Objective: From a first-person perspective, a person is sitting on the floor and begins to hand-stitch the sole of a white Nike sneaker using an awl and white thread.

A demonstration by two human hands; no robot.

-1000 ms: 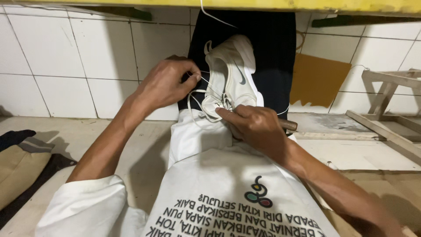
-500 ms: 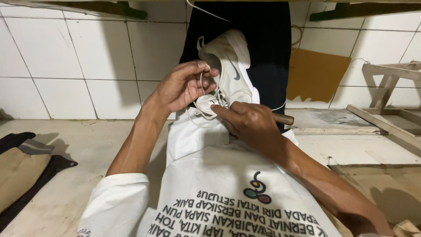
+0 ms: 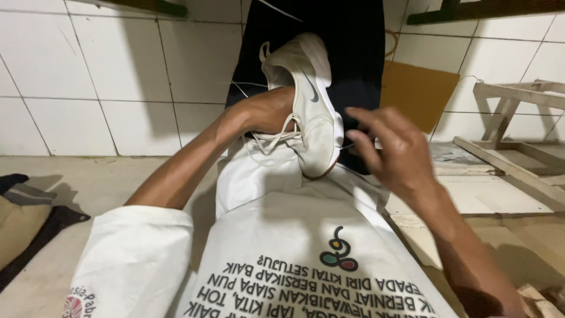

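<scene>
A person's left hand (image 3: 268, 112) is tucked inside a white sneaker (image 3: 309, 106) propped on the lap at twelve o'clock; its grip is hidden. The right hand (image 3: 391, 150), fingers spread and empty, hovers at three o'clock. Loose laces (image 3: 273, 140) could snag, and the shoe could slide off.

A flat brown cardboard sheet (image 3: 419, 94) leans against the white tiled wall, right of the dark cloth. On the white shirt front, lines of dark printed lettering (image 3: 312, 288) run below a small swirl emblem in black, yellow, red and green (image 3: 338, 252); a round red badge (image 3: 73, 305) marks the left sleeve
</scene>
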